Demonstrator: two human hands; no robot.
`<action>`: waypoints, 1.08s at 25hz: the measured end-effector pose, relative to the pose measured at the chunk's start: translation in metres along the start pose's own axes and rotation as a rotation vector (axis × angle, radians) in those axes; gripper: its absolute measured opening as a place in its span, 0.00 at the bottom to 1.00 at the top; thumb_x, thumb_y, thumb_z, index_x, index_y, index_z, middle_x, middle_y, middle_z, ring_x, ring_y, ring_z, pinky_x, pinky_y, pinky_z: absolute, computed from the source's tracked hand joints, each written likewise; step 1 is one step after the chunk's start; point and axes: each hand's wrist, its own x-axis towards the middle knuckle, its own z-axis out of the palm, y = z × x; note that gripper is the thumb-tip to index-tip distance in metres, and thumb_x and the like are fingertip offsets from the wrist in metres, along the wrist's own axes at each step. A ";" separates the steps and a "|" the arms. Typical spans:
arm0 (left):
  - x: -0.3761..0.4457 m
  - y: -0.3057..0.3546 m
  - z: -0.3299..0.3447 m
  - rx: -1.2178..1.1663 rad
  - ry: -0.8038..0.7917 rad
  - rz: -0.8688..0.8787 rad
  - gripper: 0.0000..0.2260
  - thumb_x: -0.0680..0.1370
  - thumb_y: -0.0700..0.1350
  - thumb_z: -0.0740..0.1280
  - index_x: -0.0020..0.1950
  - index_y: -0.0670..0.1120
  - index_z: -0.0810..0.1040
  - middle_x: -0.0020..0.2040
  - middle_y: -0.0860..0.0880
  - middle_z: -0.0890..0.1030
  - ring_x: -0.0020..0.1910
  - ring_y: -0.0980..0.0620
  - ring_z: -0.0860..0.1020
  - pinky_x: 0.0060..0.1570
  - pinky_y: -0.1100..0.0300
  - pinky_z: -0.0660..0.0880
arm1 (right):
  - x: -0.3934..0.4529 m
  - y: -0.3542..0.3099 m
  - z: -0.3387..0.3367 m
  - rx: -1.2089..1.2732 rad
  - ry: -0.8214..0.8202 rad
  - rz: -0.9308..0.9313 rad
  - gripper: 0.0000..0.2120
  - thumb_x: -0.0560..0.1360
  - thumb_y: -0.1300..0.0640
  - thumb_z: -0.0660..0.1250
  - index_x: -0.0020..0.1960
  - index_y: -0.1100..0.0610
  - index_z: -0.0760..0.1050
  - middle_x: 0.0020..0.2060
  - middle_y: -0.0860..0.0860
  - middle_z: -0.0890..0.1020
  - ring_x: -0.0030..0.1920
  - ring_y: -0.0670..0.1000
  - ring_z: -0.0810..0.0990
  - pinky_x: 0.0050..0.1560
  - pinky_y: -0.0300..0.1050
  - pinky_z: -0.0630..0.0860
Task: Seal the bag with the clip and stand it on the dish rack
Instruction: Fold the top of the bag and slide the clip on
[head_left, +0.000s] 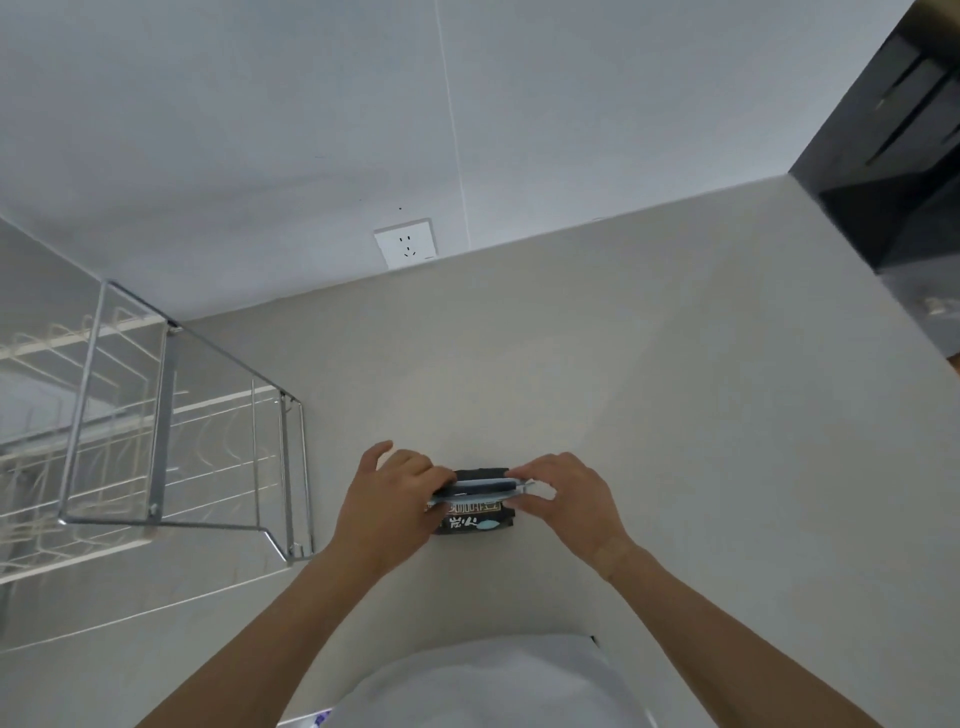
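Two hands, left hand and right hand, pinching the pale blue clip across the black snack bag on the countertop; sealing underway, wire dish rack unreached.

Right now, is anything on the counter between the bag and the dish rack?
Nothing visible. The bag, held with its clip by the left hand and right hand, sits right of the dish rack, with only bare counter between.
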 end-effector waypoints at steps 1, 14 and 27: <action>0.005 0.004 -0.003 0.055 -0.034 0.046 0.10 0.68 0.50 0.74 0.47 0.51 0.81 0.42 0.52 0.83 0.45 0.49 0.81 0.59 0.46 0.71 | 0.001 0.001 0.000 -0.010 0.008 -0.015 0.13 0.68 0.46 0.75 0.51 0.47 0.82 0.46 0.43 0.84 0.48 0.43 0.77 0.45 0.30 0.67; 0.036 0.042 0.008 0.016 -0.114 0.186 0.09 0.75 0.51 0.67 0.49 0.46 0.79 0.42 0.48 0.79 0.39 0.47 0.77 0.39 0.55 0.71 | 0.001 0.010 -0.010 -0.164 0.043 -0.233 0.12 0.70 0.46 0.73 0.52 0.47 0.82 0.45 0.45 0.85 0.44 0.49 0.80 0.41 0.46 0.79; 0.043 0.045 0.007 0.002 -0.146 0.208 0.08 0.76 0.51 0.64 0.47 0.47 0.77 0.42 0.50 0.78 0.38 0.48 0.75 0.34 0.59 0.63 | 0.001 0.011 -0.013 -0.149 0.025 -0.246 0.11 0.70 0.46 0.72 0.49 0.50 0.83 0.44 0.45 0.86 0.43 0.49 0.80 0.40 0.44 0.77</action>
